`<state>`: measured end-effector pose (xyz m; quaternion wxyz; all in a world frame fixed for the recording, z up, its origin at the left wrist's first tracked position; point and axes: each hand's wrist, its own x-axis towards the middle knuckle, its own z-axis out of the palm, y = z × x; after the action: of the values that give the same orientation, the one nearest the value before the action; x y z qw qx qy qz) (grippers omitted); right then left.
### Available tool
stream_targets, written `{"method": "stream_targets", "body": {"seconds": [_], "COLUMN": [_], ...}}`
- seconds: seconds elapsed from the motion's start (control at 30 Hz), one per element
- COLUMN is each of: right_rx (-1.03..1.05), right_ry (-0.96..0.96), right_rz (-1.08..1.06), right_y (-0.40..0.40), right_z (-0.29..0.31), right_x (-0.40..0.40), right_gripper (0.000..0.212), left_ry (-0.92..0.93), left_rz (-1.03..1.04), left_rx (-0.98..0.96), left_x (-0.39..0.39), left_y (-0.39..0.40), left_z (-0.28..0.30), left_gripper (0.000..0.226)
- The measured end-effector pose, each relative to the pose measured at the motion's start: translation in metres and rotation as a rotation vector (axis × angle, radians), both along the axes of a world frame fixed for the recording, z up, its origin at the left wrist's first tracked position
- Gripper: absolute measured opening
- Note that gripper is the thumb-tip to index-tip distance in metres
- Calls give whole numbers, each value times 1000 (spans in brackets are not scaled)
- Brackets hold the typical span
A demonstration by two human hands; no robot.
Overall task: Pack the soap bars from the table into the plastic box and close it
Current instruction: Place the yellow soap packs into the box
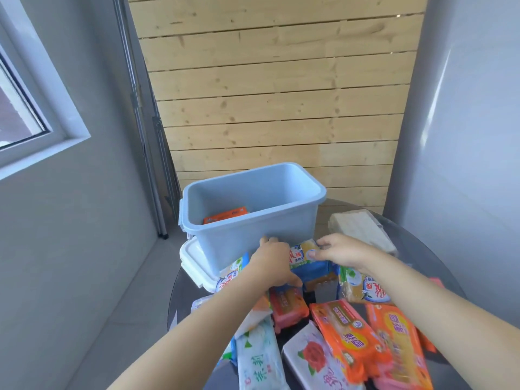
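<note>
Both hands, left (274,260) and right (342,250), grip one yellow-and-blue soap pack (305,253) by its ends, just near of the open box (253,209). It looks stiff, fairly heavy and slick-wrapped; an end grip should hold it.

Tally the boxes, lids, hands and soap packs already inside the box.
Blue plastic box: 1
White lid: 1
Hands: 2, left hand and right hand
Soap packs visible inside the box: 1, the orange pack
Total: 5
</note>
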<state>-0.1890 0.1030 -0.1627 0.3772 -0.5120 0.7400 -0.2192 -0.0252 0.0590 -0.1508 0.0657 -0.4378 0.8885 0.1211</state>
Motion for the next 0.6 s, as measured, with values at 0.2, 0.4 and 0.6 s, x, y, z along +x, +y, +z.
{"method": "stream_targets", "body": {"seconds": [0.2, 0.4, 0.6], "right_rx": [-23, -11, 177], "right_ry": [-127, 117, 442], "right_rz": [-3, 147, 261], "right_y": [1, 25, 48], "right_z": [-4, 6, 13], "right_x": [-12, -30, -62], "right_gripper": [41, 42, 44], "left_ry": [-25, 66, 294], "left_rz": [1, 18, 114], "left_rx": [-42, -46, 1], "left_x": [-4, -16, -19], "left_y": [-5, 2, 4], "left_z": [-7, -12, -7], "left_gripper": [78, 67, 57]}}
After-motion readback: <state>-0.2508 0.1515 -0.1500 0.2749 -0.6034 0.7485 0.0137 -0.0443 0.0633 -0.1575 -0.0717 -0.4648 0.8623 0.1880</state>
